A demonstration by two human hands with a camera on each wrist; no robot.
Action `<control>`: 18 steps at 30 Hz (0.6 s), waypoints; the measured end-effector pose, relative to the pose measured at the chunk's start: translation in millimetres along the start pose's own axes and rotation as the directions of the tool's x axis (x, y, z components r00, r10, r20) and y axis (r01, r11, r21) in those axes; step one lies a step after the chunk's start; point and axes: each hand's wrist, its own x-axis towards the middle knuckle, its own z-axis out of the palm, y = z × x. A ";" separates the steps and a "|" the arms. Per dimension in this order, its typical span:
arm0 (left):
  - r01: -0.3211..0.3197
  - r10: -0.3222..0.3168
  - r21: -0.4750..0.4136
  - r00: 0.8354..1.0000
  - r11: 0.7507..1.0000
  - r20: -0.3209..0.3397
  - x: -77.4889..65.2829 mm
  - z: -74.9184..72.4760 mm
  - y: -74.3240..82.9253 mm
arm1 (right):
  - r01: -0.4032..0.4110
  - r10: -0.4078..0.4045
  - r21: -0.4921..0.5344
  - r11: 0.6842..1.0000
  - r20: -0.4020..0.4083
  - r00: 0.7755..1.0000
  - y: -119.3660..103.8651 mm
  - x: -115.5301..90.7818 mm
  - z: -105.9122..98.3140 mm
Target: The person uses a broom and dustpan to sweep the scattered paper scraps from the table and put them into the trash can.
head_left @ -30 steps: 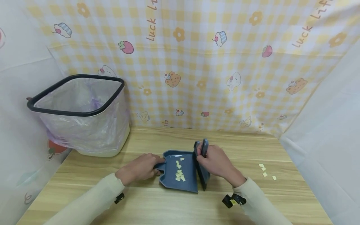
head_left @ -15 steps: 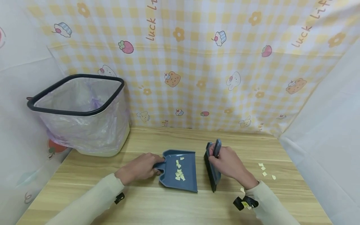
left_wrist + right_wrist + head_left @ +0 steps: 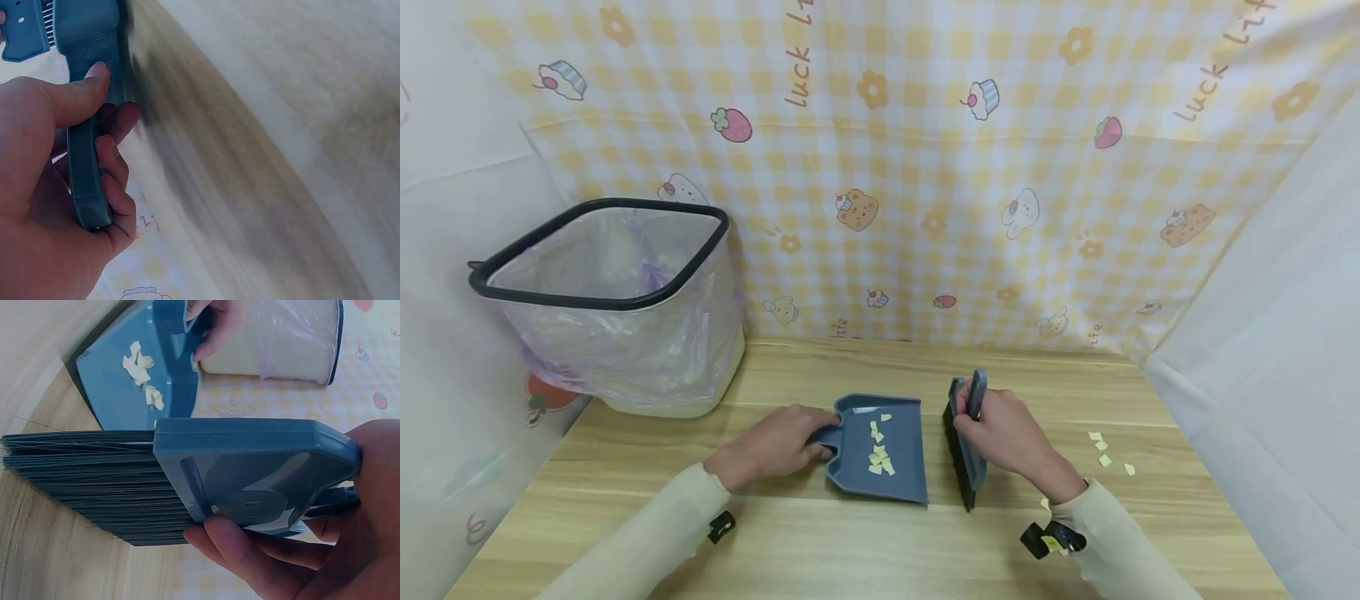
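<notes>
Blue-grey, the dustpan [image 3: 901,454] lies at lower centre, your left hand [image 3: 784,440] gripping it; your right hand [image 3: 1006,429] holds the brush [image 3: 964,457] just beside it. Tilting the dustpan could spill its pale scraps [image 3: 877,458].

Dustpan hdl [image 3: 830,436] in L hand [image 3: 786,442]

The top edge crops the dustpan [image 3: 87,28] in the left wrist view, the bin [image 3: 281,337] in the right.

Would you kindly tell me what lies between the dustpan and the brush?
In the head view, only a bare strip of wooden table lies between the dustpan and the brush.
</notes>
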 end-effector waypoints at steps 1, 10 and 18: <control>0.004 -0.004 -0.002 1.000 1.000 0.000 0.3 -0.9 0.2 | -0.002 0.002 0.001 1.000 0.001 1.000 0.2 -0.1 0.0; 0.006 -0.005 0.020 0.999 1.000 -0.036 8.1 -20.6 2.5 | -0.025 0.025 0.013 1.000 0.004 1.000 1.7 -2.3 -0.9; -0.013 0.020 0.105 0.997 0.994 -0.069 16.5 -46.6 10.7 | -0.020 0.020 0.016 1.000 0.000 1.000 0.8 -3.3 -0.8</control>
